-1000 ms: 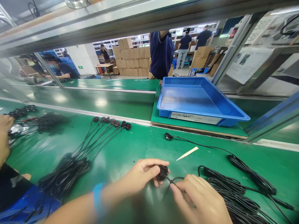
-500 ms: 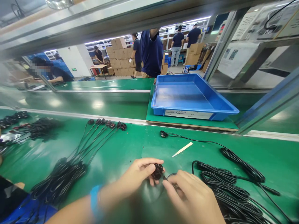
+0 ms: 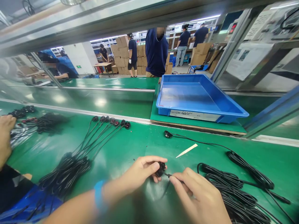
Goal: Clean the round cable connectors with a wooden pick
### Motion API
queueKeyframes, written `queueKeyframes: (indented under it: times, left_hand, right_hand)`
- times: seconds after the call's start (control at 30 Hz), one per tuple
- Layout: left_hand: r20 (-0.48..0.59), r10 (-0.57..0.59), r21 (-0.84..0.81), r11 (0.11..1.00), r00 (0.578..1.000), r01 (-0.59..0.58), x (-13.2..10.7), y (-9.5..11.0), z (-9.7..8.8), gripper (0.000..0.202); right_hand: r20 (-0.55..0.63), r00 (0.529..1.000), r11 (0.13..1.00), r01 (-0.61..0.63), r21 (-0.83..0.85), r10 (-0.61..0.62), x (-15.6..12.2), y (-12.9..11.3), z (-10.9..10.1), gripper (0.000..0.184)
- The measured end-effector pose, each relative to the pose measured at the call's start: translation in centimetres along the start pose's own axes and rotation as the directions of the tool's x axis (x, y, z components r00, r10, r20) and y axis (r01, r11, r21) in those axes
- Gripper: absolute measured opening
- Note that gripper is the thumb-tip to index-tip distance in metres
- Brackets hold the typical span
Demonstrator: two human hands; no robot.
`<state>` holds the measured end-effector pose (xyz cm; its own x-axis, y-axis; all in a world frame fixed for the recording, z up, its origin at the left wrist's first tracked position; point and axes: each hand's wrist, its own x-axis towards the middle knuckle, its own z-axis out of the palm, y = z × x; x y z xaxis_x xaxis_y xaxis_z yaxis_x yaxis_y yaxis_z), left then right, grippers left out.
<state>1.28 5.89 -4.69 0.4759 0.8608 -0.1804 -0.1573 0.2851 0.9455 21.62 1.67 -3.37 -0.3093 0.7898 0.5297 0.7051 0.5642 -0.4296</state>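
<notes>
In the middle of the head view, my left hand [image 3: 146, 168] is closed round a small round black part [image 3: 161, 169], fingers beneath and thumb on its near side. A thin black cable [image 3: 168, 176] leaves that part toward the right. My right hand [image 3: 197, 191] pinches this cable between thumb and forefinger, close to the part. Below the hands a loop of the cable hangs, partly blurred. To the right of my right hand lies a pile of coiled black cables [image 3: 235, 189]. Just beyond my hands is a pale flat strip [image 3: 187, 150] with a pointed end.
A blue tray [image 3: 201, 115] stands on a raised green board. Bundled cables with round ends [image 3: 66, 172] lie to the left. One single cable with a black end [image 3: 168, 134] stretches rightward. Another person's hand [image 3: 6, 135] is at the far left; several people stand beyond.
My right hand has drawn slightly away from the round part, so more cable shows between my hands. Another person's hand has come into view at the far left. The whole view has shifted slightly.
</notes>
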Motion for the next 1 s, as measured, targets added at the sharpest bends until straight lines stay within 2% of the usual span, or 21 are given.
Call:
queueKeyframes:
  times: [0.17, 0.27, 0.5, 0.67, 0.77, 0.87, 1.0]
  left_hand:
    - [0.023, -0.014, -0.066, 0.998, 1.000, 0.015, -0.1, -0.2, 0.1, 0.047]
    - [0.026, -0.009, -0.076, 0.997, 1.000, 0.011, -0.1, -0.3, 0.3, 0.048]
    - [-0.051, 0.069, 0.031, 0.997, 0.996, -0.067, -0.3, 0.4, 0.5, 0.042]
    - [-0.076, 0.109, 0.016, 0.994, 0.991, -0.108, -0.5, 0.7, 0.3, 0.041]
    - [-0.043, 0.107, -0.022, 0.994, 0.993, -0.108, -0.6, 0.7, 0.1, 0.040]
    - [0.006, 0.092, -0.071, 0.993, 0.996, -0.091, -0.7, 0.6, 0.1, 0.041]
    - [0.043, 0.051, -0.092, 0.995, 0.998, -0.047, -0.6, 0.5, 0.1, 0.042]
  right_hand:
    - [0.113, 0.990, 0.993, -0.094, 0.074, 0.086, 0.1, 0.1, -0.2, 0.025]
    - [0.142, 0.984, 0.988, -0.120, 0.099, 0.106, 0.1, 0.3, 0.0, 0.025]
    - [0.060, 0.996, 0.993, -0.071, 0.099, 0.065, -0.3, 0.3, 1.2, 0.015]
    - [0.056, 0.998, 0.980, -0.042, 0.195, 0.032, 0.0, -0.1, 0.9, 0.011]
    - [0.018, 1.000, 0.978, -0.028, 0.207, 0.025, 0.2, -0.2, 0.8, 0.012]
    - [-0.051, 0.998, 0.989, 0.028, 0.142, -0.021, 0.1, -0.2, 0.6, 0.016]
    - [-0.109, 0.984, 0.988, 0.135, -0.075, -0.143, -0.1, -0.2, 0.1, 0.022]
